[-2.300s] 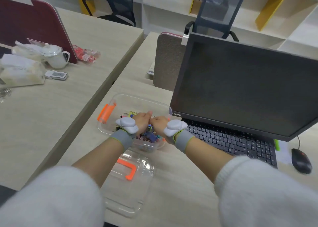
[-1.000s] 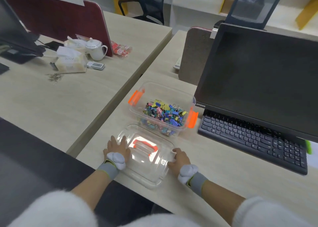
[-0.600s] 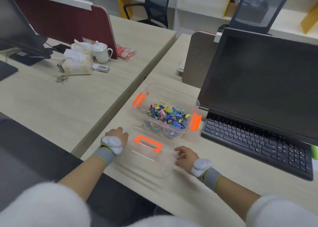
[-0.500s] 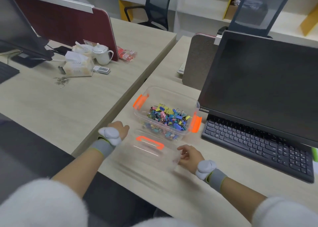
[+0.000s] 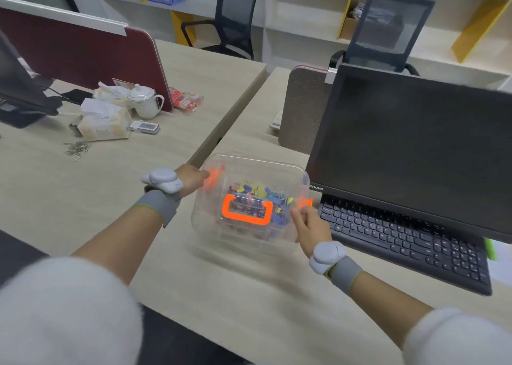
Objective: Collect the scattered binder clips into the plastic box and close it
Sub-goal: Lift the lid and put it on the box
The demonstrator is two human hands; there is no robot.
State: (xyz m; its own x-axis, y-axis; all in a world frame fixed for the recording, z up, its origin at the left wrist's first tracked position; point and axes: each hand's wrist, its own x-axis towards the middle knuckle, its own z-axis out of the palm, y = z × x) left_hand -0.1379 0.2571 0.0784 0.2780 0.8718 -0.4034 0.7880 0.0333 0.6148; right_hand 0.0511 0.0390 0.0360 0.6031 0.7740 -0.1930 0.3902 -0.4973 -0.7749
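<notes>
A clear plastic box point(image 5: 300, 179) with orange side latches sits on the desk left of the keyboard, filled with colourful binder clips point(image 5: 277, 198). The clear lid point(image 5: 210, 226) with its orange handle point(image 5: 245, 212) is held over the box, blurred by motion. My left hand point(image 5: 191, 180) grips the lid's left edge by the orange latch. My right hand point(image 5: 310, 230) grips the lid's right front edge. Whether the lid rests on the rim I cannot tell.
A dark monitor point(image 5: 410, 148) and black keyboard point(image 5: 401, 240) stand right of the box. On the left desk lie a tissue pack point(image 5: 104, 125), a white teapot point(image 5: 144, 101), a small device point(image 5: 145, 127) and a pile of small metal pins point(image 5: 77, 147). The desk's front edge runs below my arms.
Both hands took the lid off the desk in front of the box, lifted it and carried it forward over the clips.
</notes>
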